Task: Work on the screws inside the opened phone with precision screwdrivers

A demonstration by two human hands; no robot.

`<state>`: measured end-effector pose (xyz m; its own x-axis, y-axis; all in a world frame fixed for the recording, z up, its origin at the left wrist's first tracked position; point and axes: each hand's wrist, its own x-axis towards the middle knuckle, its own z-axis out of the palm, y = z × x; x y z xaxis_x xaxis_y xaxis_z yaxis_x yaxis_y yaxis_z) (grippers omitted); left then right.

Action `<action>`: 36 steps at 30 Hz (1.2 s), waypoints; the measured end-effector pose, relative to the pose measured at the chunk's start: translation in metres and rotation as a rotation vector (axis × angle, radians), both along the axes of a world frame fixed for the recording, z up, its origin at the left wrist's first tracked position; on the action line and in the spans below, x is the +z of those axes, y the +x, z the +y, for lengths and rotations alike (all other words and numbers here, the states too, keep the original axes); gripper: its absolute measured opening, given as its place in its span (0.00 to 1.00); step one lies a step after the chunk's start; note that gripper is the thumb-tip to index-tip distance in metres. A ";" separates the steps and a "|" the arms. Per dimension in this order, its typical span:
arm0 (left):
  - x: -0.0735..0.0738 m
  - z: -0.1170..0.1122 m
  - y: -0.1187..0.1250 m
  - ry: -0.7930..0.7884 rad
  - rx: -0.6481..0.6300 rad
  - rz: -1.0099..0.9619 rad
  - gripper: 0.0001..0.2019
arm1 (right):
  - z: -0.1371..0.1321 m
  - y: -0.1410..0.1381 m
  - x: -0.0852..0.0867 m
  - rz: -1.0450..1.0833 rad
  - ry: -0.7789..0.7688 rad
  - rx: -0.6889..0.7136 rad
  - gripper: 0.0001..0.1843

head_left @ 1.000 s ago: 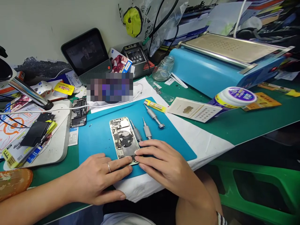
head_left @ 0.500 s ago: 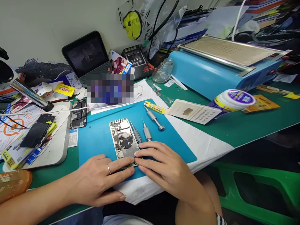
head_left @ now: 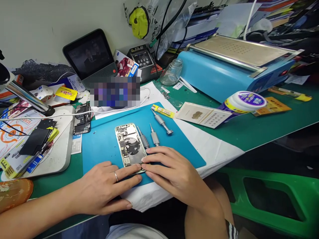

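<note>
An opened phone body (head_left: 129, 146) with its insides showing lies face up on a blue work mat (head_left: 104, 142). My left hand (head_left: 104, 189) rests flat on the mat, its fingers stretched out and pressing on the phone's near end. My right hand (head_left: 171, 172) lies beside it, fingers extended, fingertips touching the phone's near right corner. Three small metal screwdrivers lie just beyond my right hand: one (head_left: 143, 137) against the phone, one (head_left: 154, 136) beside it, one (head_left: 161, 122) farther back.
A blue heating machine (head_left: 224, 73) stands at the back right, a white tub (head_left: 243, 101) and card (head_left: 203, 114) before it. A glass jar (head_left: 171, 71), a small screen (head_left: 91, 58), another phone part (head_left: 81, 122) and a cluttered white tray (head_left: 59, 146) lie behind and left.
Both hands stay pressed on the phone's near end; the fingertips shifted only slightly. The view moved a little.
</note>
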<state>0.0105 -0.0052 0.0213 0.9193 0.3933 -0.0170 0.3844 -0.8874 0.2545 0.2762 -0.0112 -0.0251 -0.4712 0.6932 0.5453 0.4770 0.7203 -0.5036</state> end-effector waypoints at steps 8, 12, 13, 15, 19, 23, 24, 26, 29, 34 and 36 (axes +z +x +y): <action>-0.002 0.000 0.000 -0.022 0.014 -0.027 0.26 | -0.001 0.001 0.002 0.024 -0.002 -0.006 0.07; -0.002 0.000 -0.001 -0.013 0.010 -0.023 0.26 | -0.001 0.003 0.000 0.082 -0.019 -0.052 0.09; -0.002 0.000 -0.001 -0.012 0.009 -0.023 0.26 | 0.000 0.003 -0.001 0.116 -0.028 -0.096 0.10; -0.002 0.001 -0.002 -0.016 0.007 -0.021 0.25 | 0.000 0.002 -0.003 0.216 -0.051 -0.252 0.09; -0.002 0.001 -0.003 -0.023 0.009 -0.016 0.24 | 0.002 -0.002 -0.007 0.344 -0.104 -0.557 0.05; -0.003 0.001 -0.003 -0.026 0.008 -0.010 0.24 | 0.005 -0.005 -0.006 0.269 -0.168 -0.604 0.07; -0.003 0.001 -0.002 -0.024 0.010 -0.010 0.24 | 0.006 -0.006 -0.005 0.246 -0.185 -0.601 0.08; -0.004 0.001 -0.002 -0.020 0.011 -0.016 0.24 | 0.006 -0.006 -0.005 0.202 -0.202 -0.597 0.09; -0.004 0.001 -0.002 -0.025 0.014 -0.025 0.24 | 0.007 -0.006 -0.005 0.168 -0.185 -0.597 0.11; -0.003 0.002 -0.002 -0.041 0.012 -0.027 0.23 | 0.006 -0.008 -0.004 0.094 -0.170 -0.574 0.10; -0.003 0.002 -0.003 -0.037 0.012 -0.024 0.23 | 0.007 -0.009 -0.002 0.043 -0.193 -0.549 0.08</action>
<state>0.0080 -0.0035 0.0184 0.9148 0.4038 -0.0095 0.3883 -0.8727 0.2960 0.2673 -0.0047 -0.0269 0.0049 0.9187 0.3950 0.7310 0.2662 -0.6283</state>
